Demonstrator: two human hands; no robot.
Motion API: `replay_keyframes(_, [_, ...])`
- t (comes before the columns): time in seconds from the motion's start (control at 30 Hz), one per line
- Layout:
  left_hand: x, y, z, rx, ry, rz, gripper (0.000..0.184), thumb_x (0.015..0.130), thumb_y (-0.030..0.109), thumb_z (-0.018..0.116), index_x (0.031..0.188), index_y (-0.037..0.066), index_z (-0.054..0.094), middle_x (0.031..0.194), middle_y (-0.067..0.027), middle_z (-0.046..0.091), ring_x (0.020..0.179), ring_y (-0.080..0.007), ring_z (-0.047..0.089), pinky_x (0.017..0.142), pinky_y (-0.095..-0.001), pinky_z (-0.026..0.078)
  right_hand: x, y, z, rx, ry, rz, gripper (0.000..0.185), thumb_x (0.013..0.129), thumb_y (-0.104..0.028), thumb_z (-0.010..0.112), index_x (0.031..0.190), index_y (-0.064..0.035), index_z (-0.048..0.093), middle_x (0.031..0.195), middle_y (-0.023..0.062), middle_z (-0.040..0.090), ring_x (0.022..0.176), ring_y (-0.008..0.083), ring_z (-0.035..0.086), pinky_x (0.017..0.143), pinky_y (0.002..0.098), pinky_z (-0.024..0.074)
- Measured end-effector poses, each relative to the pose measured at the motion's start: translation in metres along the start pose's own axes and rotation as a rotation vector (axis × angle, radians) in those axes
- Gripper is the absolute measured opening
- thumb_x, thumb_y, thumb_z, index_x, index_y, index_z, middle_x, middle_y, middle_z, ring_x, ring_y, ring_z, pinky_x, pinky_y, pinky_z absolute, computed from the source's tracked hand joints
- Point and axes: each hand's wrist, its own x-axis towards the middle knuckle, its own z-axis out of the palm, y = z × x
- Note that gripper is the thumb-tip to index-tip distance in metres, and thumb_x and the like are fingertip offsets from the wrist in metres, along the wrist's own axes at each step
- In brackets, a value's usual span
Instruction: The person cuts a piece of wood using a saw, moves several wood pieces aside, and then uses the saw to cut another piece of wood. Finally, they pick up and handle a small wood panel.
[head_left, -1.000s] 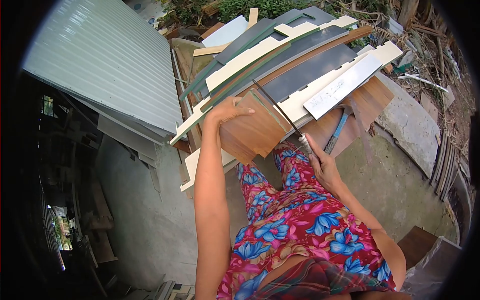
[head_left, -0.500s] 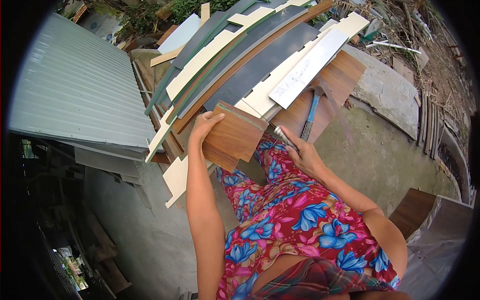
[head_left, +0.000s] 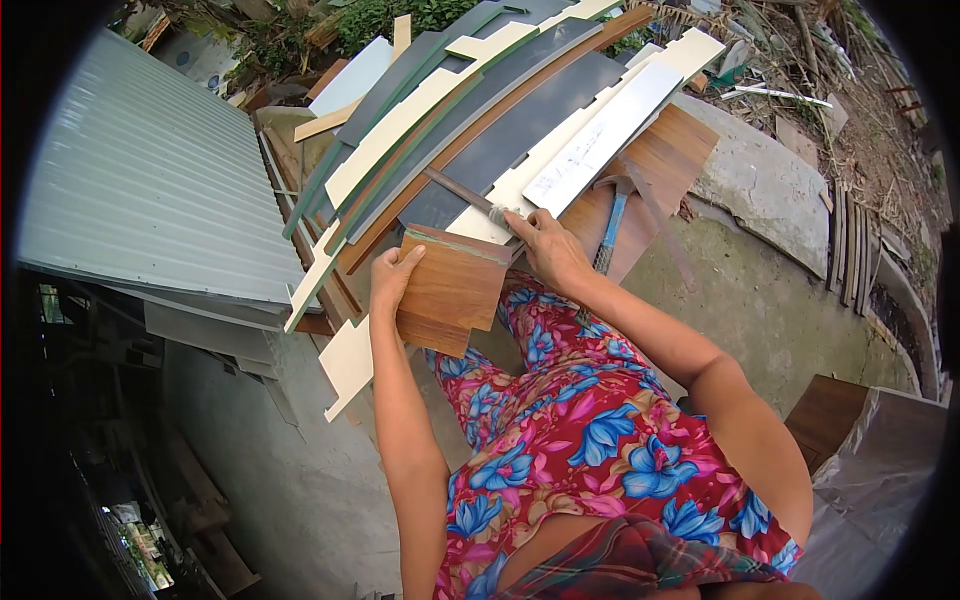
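Note:
My left hand (head_left: 389, 282) grips the left edge of a brown wood-grain board (head_left: 450, 290), thumb on its top face. The board has a strip of green along its far edge and a notch at its near right corner. In my right hand (head_left: 550, 250) is a knife-like tool (head_left: 457, 189) with a long, narrow, dark blade and a pale wrapped handle. Its blade points to the far left, above the stacked panels and beyond the board's far edge. Whether it touches the panels I cannot tell. A claw hammer (head_left: 612, 225) with a blue handle lies right of my right hand.
Long cream panels (head_left: 390, 150) and dark grey panels (head_left: 545, 105) are piled ahead. A white panel (head_left: 600, 135) lies on the pile, with a larger brown board (head_left: 660, 175) at its right. Corrugated metal sheeting (head_left: 160, 170) stands left; a concrete slab (head_left: 755, 190) lies right.
My right hand has moved forward and left with the tool, from the board's right corner to above the panels behind it. The left hand keeps its hold on the board.

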Motion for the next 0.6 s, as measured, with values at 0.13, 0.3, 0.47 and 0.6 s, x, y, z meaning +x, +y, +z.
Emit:
replay_keyframes(0.13, [-0.005, -0.026, -0.011, -0.108, 0.066, -0.074, 0.041, 0.086, 0.040, 0.074, 0.094, 0.000, 0.069, 0.084, -0.0056, 0.069, 0.072, -0.0112, 0.062, 0.066, -0.0259, 0.049, -0.001, -0.002, -0.001, -0.011, -0.029, 0.024, 0.066, 0.083, -0.001, 0.060, 0.145, -0.0170, 0.045, 0.115, 0.0191, 0.055, 0.100, 0.0360, 0.061, 0.084, 0.0424, 0.0518])
replay_keyframes(0.3, [-0.006, -0.042, -0.018, -0.132, 0.198, -0.125, 0.045, 0.085, 0.043, 0.074, 0.096, -0.001, 0.070, 0.086, -0.0064, 0.070, 0.073, -0.0129, 0.063, 0.068, -0.0271, 0.050, -0.019, -0.011, -0.010, -0.014, -0.003, 0.003, 0.069, 0.082, -0.005, 0.067, 0.145, -0.0158, 0.043, 0.128, 0.0219, 0.050, 0.112, 0.0396, 0.055, 0.093, 0.0461, 0.0479])
replay_keyframes(0.47, [-0.002, -0.045, -0.013, -0.062, 0.257, -0.121, 0.047, 0.084, 0.046, 0.075, 0.085, -0.001, 0.069, 0.076, -0.0057, 0.066, 0.066, -0.0126, 0.058, 0.064, -0.0292, 0.047, -0.041, -0.011, -0.015, -0.001, 0.119, -0.080, 0.067, 0.081, -0.007, 0.069, 0.143, -0.0146, 0.045, 0.128, 0.0222, 0.049, 0.118, 0.0399, 0.050, 0.095, 0.0494, 0.0445])
replay_keyframes(0.6, [-0.006, -0.040, -0.013, -0.034, 0.246, -0.159, 0.048, 0.085, 0.046, 0.073, 0.092, -0.002, 0.071, 0.084, -0.0074, 0.070, 0.073, -0.0135, 0.063, 0.068, -0.0280, 0.049, -0.065, -0.016, -0.039, 0.119, 0.125, -0.027, 0.066, 0.082, -0.008, 0.068, 0.143, -0.0136, 0.045, 0.126, 0.0199, 0.051, 0.114, 0.0375, 0.052, 0.094, 0.0489, 0.0440])
